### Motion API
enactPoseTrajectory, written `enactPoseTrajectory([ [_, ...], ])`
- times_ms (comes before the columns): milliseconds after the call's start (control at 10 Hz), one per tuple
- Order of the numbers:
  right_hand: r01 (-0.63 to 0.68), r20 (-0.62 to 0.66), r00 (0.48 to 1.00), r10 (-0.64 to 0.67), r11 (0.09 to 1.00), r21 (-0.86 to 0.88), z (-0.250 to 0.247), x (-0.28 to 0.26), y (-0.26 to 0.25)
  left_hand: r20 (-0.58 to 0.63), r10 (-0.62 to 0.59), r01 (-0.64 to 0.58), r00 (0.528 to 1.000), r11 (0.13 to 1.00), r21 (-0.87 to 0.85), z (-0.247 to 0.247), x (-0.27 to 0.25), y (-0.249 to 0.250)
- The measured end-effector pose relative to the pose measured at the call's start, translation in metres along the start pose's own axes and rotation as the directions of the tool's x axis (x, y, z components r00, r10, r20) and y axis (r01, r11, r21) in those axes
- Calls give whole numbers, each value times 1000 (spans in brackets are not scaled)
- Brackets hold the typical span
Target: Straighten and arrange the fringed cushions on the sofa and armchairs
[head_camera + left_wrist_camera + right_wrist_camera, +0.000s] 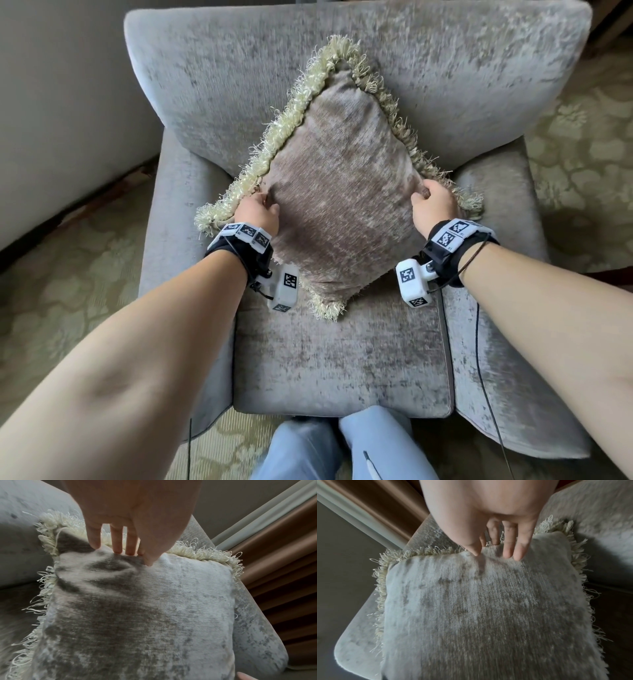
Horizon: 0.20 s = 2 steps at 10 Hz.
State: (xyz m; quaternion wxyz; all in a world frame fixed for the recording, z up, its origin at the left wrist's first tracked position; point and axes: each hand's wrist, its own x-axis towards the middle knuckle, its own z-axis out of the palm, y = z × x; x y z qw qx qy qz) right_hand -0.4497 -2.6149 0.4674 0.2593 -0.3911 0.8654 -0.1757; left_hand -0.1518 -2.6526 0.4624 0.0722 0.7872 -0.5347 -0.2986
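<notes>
Here I hold the cushion [342,205] with both hands on the armchair [342,370]. It stands on one corner like a diamond: the lower corner touches the seat at 6 o'clock, the top corner points to 12 o'clock and lies against the backrest [239,68].

My left hand [255,214] grips the cushion near its 9 o'clock corner. In the left wrist view the fingers [95,536] curl over the edge and the thumb presses the velvet face, so the fabric puckers between them. The fringe [291,113] shows behind the fingers.

My right hand [433,207] grips the cushion near its 3 o'clock corner. In the right wrist view the thumb and two fingers [510,545] lie on the velvet face, and the other fingers reach behind the edge. The hands are well apart, one on each side of the cushion.

The cream fringe runs along all visible edges; the upper two edges are clearest in the head view. The cushion face is taupe velvet, darker than the grey armchair.

A patterned carpet [68,291] lies around the armchair at 9 and 3 o'clock. A brown curtain [278,561] hangs behind the armchair in both wrist views. My knees [342,445] stand just before the seat at 6 o'clock. Both wrists carry camera units with black-and-white markers [412,279].
</notes>
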Motion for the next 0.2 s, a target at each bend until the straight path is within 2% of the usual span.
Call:
enactPoseTrajectory([
  [200,21,80,996,-30,994,105,-20,-23,-5,128,58,-58,990,998,-9,-6,-18,-6],
])
